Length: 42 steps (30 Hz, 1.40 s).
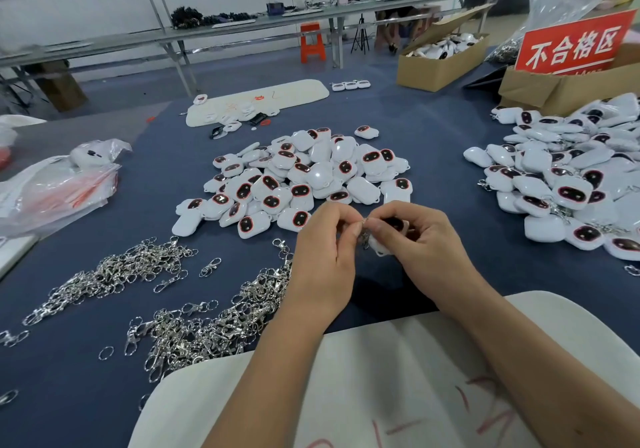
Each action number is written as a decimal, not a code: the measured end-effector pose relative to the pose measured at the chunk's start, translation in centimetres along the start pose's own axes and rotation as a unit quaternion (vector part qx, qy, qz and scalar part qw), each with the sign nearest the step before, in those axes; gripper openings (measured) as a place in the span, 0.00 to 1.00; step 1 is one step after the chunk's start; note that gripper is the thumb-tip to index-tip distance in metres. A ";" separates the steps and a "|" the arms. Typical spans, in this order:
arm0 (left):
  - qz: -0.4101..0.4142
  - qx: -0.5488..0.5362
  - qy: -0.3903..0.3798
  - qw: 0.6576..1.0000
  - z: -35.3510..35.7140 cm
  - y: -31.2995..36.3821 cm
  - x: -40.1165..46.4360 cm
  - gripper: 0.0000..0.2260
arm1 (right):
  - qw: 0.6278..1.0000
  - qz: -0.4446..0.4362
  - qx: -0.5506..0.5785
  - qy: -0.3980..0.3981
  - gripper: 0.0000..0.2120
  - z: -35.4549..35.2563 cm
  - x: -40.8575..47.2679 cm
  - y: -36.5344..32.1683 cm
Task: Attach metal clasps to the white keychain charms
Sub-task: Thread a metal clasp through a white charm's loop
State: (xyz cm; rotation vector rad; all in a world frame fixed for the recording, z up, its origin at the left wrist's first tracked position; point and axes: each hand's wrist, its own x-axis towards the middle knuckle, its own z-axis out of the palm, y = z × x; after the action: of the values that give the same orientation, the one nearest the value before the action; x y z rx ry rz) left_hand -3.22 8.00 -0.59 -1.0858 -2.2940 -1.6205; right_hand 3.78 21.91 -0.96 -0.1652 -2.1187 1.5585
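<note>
Blue worktop [415, 129] is strewn with loose clasps [214, 330]. One clasp [364, 236] is pinched by the left hand [322, 260]. A white charm [381, 245] is gripped by the right hand [419, 239].

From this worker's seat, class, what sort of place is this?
Most likely a small factory's hand-assembly bench: heaps of identical white charms, a loose pile of metal clasps on the blue table, and a red sign over cardboard boxes.

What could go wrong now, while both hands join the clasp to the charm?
1. The left hand only pinches the small clasp; it may slip and fall into the clasp pile.
2. The right hand holds the charm above the table; if dropped, it might mix with the center pile.
</note>
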 end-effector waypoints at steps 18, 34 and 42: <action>0.018 0.037 -0.011 0.999 -0.2 0.2 -0.3 0.06 | 0.979 -0.157 -0.131 -0.005 0.06 -0.5 -0.1 0.2; -0.028 -0.084 0.024 0.996 0.6 1.4 -0.2 0.07 | 0.991 -0.136 -0.003 0.009 0.05 -0.1 -0.4 -0.1; 0.072 0.089 0.010 0.993 0.1 0.8 -0.2 0.06 | 0.997 -0.044 0.063 0.032 0.08 -0.2 -0.3 0.1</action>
State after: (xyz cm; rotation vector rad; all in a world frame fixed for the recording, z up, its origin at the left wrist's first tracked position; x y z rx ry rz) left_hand -2.60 8.12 -0.09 -1.1567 -2.2400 -1.3402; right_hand 4.07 21.97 -1.09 -0.0754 -1.9467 1.6067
